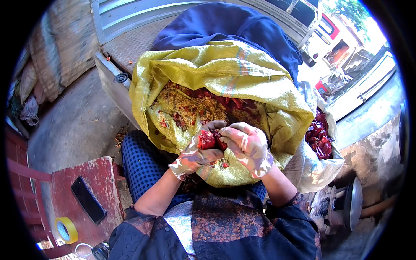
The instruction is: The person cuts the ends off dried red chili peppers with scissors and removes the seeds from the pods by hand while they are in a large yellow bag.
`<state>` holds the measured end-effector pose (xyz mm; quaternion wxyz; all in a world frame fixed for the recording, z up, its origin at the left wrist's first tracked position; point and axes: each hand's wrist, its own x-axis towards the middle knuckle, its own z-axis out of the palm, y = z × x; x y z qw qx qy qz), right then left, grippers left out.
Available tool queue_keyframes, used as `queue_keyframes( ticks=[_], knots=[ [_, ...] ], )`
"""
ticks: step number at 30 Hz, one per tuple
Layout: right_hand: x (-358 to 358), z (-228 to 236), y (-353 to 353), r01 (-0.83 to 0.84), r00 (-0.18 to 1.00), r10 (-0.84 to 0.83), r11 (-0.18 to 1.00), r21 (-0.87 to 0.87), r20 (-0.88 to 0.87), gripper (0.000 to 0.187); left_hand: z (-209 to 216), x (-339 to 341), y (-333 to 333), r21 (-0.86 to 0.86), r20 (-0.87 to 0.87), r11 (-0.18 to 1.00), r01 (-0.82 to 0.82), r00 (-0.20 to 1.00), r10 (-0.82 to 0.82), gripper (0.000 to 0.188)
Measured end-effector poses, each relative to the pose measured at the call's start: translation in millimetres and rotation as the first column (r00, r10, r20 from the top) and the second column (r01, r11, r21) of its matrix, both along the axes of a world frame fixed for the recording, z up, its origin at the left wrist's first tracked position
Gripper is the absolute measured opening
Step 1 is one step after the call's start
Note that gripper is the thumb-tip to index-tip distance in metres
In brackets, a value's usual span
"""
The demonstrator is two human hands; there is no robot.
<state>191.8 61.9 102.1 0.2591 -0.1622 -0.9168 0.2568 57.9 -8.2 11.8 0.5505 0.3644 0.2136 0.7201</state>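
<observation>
My left hand, in a patterned glove, is closed around a dried red chili pepper, its glossy skin showing between thumb and fingers. Right beside it, my gloved right hand pinches the dark right end of the same red bundle; whether this is one pepper or several I cannot tell. Both hands are above the mouth of a yellow woven sack, which lies open across my lap. Inside it are many pale chili seeds mixed with red skin pieces and stems.
A white sack of dried red chilies stands at the right. Dark blue cloth is bunched behind the yellow sack. On a worn red chair at left lie a phone and a yellow tape roll. A metal truck bed is beyond.
</observation>
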Motion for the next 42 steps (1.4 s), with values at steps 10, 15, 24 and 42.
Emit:
queue_keyframes(
  ticks=[10, 15, 24, 42],
  knots=[
    [-12.9, -24.4, 4.5, 0.017, 0.971, -0.167, 0.762, -0.647, -0.171, 0.013, -8.9, -3.2, -13.6, -0.141, -0.221, 0.988, -0.063, 0.975, 0.031, 0.037],
    [-14.7, -34.8, 1.5, -0.070, 0.963, -0.232, 0.271, -0.960, -0.136, 0.010, -18.0, 6.1, -13.4, -0.177, 0.020, 0.981, -0.084, 0.996, 0.089, 0.030],
    [-12.2, -25.7, 2.5, -0.063, 0.975, -0.147, 0.533, -0.844, -0.166, 0.011, -23.2, -4.0, -8.8, -0.207, 0.218, 0.961, 0.181, 0.967, -0.135, 0.029],
    [-16.2, -40.8, 3.1, -0.029, 0.970, -0.191, 0.517, -0.855, -0.148, 0.010, -28.2, -6.6, -6.4, -0.276, 0.216, 0.913, 0.301, 0.945, -0.247, 0.022]
  ],
)
